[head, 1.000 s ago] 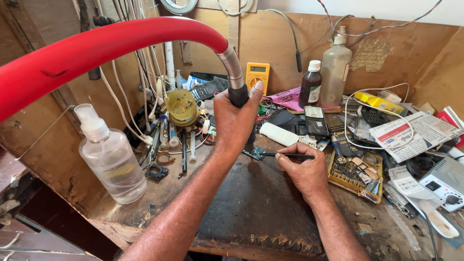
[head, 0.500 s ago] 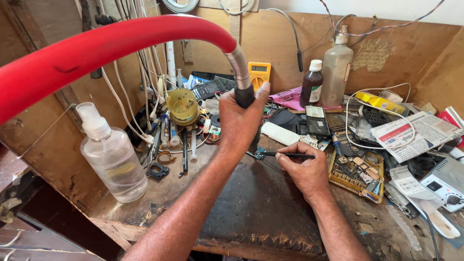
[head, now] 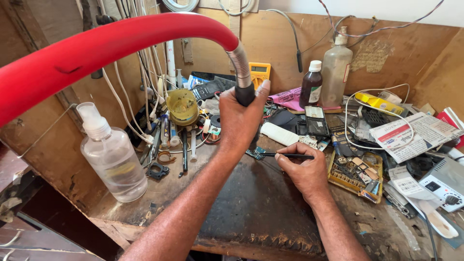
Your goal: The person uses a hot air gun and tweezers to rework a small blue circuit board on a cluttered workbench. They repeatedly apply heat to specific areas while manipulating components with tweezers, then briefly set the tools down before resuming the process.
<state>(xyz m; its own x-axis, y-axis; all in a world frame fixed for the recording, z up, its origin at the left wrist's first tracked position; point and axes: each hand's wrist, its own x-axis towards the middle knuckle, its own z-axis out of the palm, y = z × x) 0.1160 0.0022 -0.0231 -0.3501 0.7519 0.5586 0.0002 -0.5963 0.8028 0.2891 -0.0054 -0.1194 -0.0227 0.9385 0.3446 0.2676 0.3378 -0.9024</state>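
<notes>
Red rubber hose (head: pixel 111 46) arches from the left to its ribbed metal neck, whose black nozzle our left hand (head: pixel 240 123) grips, aimed down. We judge we are heating the small green circuit board (head: pixel 254 153) under it; our right hand (head: pixel 303 170) pinches thin black tweezers (head: pixel 290 156) there. Next calls for steady aim. Our left hand hides most of the board.

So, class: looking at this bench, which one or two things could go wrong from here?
1. The left hand holds the hose nozzle right above the small circuit board; a slip could strike or shift it.
2. The right hand steadies the board with a thin black tool, with loose parts crowded close by. A nudge could scatter them, or tip the brown bottle.
</notes>
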